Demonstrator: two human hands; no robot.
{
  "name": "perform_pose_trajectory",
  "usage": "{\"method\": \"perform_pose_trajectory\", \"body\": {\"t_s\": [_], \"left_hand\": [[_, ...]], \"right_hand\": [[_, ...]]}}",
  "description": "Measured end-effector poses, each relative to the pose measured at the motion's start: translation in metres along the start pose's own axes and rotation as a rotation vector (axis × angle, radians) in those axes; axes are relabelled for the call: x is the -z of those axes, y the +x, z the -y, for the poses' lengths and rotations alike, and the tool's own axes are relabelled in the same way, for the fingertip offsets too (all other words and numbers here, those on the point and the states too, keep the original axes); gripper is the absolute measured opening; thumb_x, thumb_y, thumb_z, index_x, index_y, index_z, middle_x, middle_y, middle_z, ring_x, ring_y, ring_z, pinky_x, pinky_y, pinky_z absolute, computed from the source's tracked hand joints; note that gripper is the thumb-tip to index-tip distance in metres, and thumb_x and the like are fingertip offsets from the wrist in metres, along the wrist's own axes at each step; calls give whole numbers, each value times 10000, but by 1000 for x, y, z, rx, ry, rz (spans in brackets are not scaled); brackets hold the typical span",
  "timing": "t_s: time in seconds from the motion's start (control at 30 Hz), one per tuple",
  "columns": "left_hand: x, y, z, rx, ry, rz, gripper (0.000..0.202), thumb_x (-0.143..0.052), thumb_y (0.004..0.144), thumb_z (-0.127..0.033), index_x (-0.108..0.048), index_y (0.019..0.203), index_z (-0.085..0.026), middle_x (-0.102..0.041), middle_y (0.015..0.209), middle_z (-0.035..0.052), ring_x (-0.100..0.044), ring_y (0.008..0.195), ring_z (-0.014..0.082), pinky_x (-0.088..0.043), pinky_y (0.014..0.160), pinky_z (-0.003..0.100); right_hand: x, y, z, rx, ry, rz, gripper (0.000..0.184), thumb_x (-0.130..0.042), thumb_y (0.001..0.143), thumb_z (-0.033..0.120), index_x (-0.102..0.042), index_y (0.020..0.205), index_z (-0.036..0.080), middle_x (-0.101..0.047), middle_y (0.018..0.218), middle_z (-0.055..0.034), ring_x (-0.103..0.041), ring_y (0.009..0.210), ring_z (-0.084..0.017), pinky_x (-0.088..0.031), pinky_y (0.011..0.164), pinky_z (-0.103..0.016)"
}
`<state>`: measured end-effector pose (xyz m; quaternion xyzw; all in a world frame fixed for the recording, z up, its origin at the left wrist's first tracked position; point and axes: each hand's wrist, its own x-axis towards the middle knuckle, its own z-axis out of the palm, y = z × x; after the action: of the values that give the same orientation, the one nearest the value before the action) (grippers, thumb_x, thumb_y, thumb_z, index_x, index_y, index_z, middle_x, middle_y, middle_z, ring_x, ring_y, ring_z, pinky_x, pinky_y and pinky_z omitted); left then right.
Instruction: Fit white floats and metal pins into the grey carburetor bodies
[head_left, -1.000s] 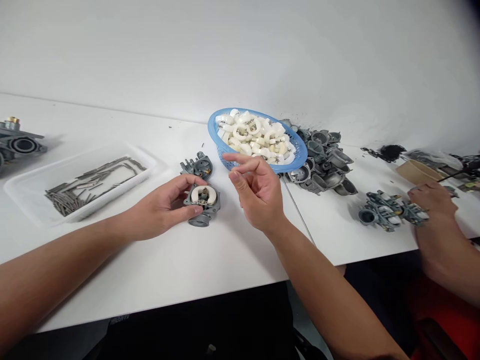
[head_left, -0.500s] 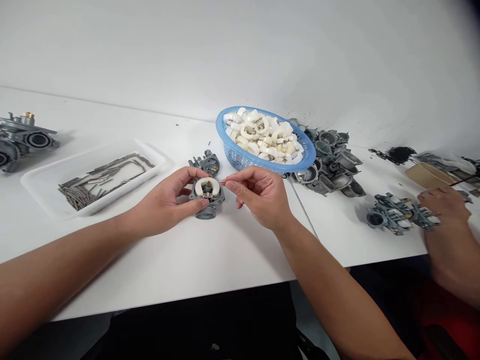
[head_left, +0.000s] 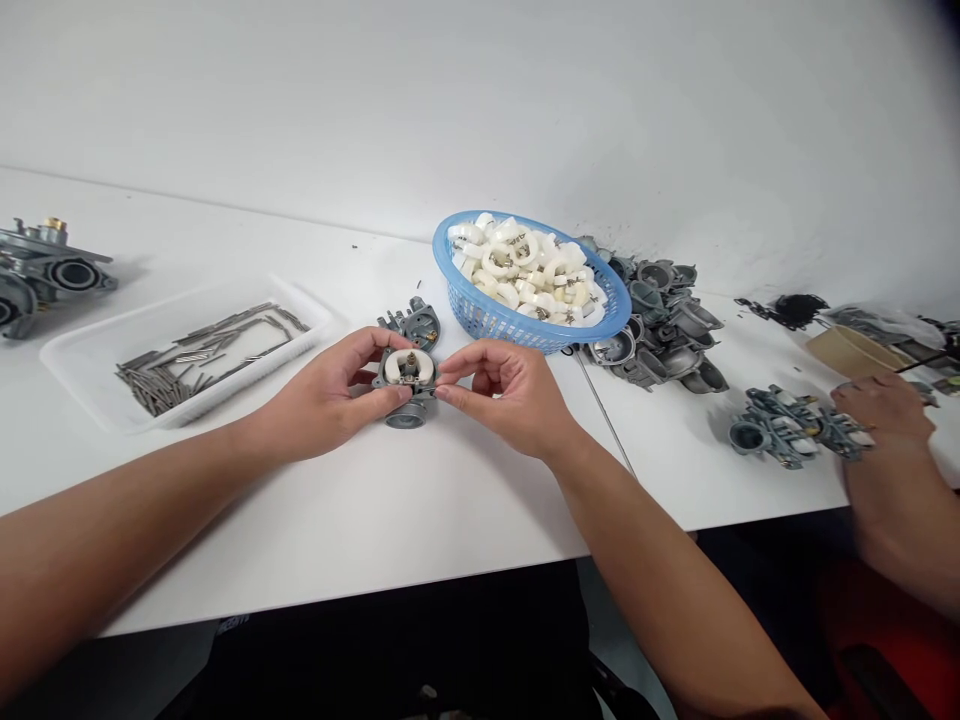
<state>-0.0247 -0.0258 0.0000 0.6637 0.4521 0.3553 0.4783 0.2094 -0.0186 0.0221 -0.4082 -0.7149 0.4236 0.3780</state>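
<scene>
Near the middle of the tabletop point(head_left: 375, 520), just in front of the person, the carburetor body point(head_left: 406, 400) sits between both hands. The left hand point(head_left: 322, 400) is curled around its 9 o'clock side, thumb and fingers gripping it. The right hand point(head_left: 510, 395) has thumb and forefinger pressed together on its 3 o'clock edge; whether a pin lies between them is too small to tell. A white float point(head_left: 409, 366) already sits in the body's open face, so the seating looks done. Fixing it looks unfinished, since both hands are on the part. The body lies open face up, its long axis running 12 to 6 o'clock and its round bore pointing at 6 o'clock toward the person. A second body point(head_left: 415, 324) lies just beyond at 12 o'clock. The blue basket point(head_left: 487, 318) of loose floats point(head_left: 525, 270) is at 1 o'clock, with a pile of grey castings point(head_left: 660, 325) beside it. The clear tray point(head_left: 75, 370) of metal pins point(head_left: 195, 355) is at 10 o'clock. At 3 o'clock a co-worker's hand point(head_left: 885, 415) touches other carburetors point(head_left: 787, 435).
</scene>
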Motion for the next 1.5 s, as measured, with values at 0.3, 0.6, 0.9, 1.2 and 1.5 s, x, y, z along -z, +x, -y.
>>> {"method": "perform_pose_trajectory", "body": {"t_s": [0.3, 0.6, 0.9, 1.2, 1.5], "left_hand": [[-1, 1, -7, -6, 22, -6, 344, -689, 916, -369, -576, 1207, -223, -653, 1168, 69, -651, 1045, 254, -575, 833, 402], [0, -1, -9, -2, 47, 16, 378, -681, 907, -381, -559, 1226, -218, -640, 1137, 75, -642, 997, 251, -562, 786, 393], [0, -1, -8, 42, 25, 17, 417, -703, 897, -407, -545, 1243, -236, -632, 1126, 70, -645, 980, 251, -545, 725, 365], [1, 1, -5, 26, 19, 36, 415, -701, 919, -417, -541, 1256, -234, -619, 1083, 46, -628, 913, 208, -550, 739, 352], [3, -1, -5, -15, 39, 40, 402, -685, 931, -426, -545, 1250, -225, -622, 1095, 48, -621, 905, 192, -556, 759, 340]], "right_hand": [[2, -1, 4, 87, 13, -44, 138, -849, 797, 301, -782, 880, 214, -785, 907, -31, -707, 799, -148, -559, 669, -258], [-6, 1, -2, 125, 77, -86, 141, -865, 774, 273, -760, 846, 212, -772, 839, -7, -701, 752, -130, -531, 623, -236], [-7, 2, -3, 143, 94, -60, 147, -851, 780, 255, -724, 841, 212, -756, 834, 8, -685, 728, -119, -565, 678, -257], [-7, 2, -5, 122, 109, -46, 165, -849, 780, 288, -718, 839, 208, -749, 831, 5, -678, 723, -120, -572, 682, -268], [-8, 3, -6, 92, 189, -30, 192, -874, 752, 270, -711, 836, 214, -748, 828, 11, -684, 732, -120, -565, 670, -258]]}}
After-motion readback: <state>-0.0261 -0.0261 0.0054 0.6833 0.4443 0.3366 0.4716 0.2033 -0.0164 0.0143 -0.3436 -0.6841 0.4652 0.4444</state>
